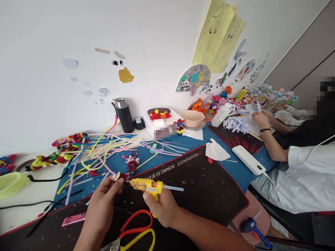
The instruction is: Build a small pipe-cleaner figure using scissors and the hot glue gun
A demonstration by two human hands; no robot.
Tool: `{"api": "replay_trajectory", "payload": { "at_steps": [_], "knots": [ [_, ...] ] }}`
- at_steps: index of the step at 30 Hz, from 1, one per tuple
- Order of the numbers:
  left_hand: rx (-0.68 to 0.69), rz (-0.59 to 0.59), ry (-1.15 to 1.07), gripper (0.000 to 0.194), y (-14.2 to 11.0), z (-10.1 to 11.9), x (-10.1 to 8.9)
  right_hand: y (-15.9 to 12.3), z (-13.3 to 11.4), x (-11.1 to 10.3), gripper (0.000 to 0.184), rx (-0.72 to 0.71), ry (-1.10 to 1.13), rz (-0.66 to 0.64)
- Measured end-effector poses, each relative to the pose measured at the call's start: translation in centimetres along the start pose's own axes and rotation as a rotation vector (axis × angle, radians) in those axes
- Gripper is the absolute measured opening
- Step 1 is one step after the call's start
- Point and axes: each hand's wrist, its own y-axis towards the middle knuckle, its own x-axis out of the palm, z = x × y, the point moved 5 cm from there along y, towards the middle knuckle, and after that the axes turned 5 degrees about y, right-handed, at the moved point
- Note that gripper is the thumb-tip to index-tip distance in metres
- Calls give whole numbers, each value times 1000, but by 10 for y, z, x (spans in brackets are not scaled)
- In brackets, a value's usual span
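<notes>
My right hand [166,205] is wrapped round the handle of a yellow hot glue gun [142,184], with a pale glue stick [172,188] sticking out of its back. The gun's nozzle meets a small dark red fuzzy craft piece [122,176] with a pale yellow part, pinched in the fingertips of my left hand [104,195]. Just beyond them a little figure [131,162] with a dark red body and a blue-pink headdress stands upright. Scissors [136,230] with red and yellow handles lie below my hands on the black desk mat [193,184].
Loose pipe cleaners [104,146] spread over the left and middle. A black thermos [124,115] and a peach bowl [193,118] stand near the wall. A white power bank [248,159] lies at right, beside a co-worker's arm [272,143]. A blue glue gun [255,232] sits lower right.
</notes>
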Motion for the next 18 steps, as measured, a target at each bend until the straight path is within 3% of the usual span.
{"api": "replay_trajectory", "payload": {
  "at_steps": [11,18],
  "knots": [
    [38,8,5,51,0,-2,-2,2,-5,1,33,-34,-3,16],
    [61,-3,18,49,0,-1,-2,1,-8,1,34,-45,-36,31]
  ]
}}
